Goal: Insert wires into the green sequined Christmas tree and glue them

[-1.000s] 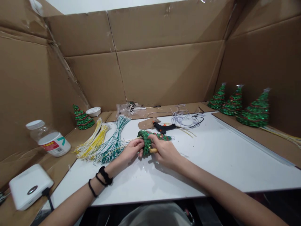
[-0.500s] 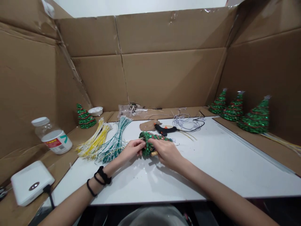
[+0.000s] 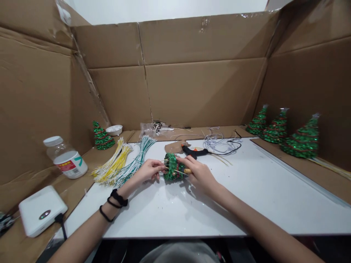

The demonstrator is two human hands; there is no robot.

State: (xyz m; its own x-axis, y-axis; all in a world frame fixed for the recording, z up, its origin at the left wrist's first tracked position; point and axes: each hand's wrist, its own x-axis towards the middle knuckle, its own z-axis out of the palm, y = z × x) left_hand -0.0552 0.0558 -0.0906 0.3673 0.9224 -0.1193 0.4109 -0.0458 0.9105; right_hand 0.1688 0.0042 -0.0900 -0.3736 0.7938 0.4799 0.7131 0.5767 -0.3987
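A small green beaded Christmas tree with red garland lies on its side over the white board, its base turned left. My left hand is at that base, thumb and finger pinched on thin pale wires that stick out of it. My right hand is closed around the tree's upper part and also keeps a wooden-handled awl between its fingers. The awl's thin metal shaft points left across the beads; whether its tip is hooked or straight cannot be made out. My right fingers hide most of the tree's top.
Yellow-and-white wire bundles and green-and-white ones lie left. A black glue gun sits behind the tree near tangled wire. A plastic jar, white box, white bowl and finished trees stand around.
The awl has swung so its metal shaft shows across the tree's base. My left hand has drawn slightly left from the base, and the view has shifted a little.
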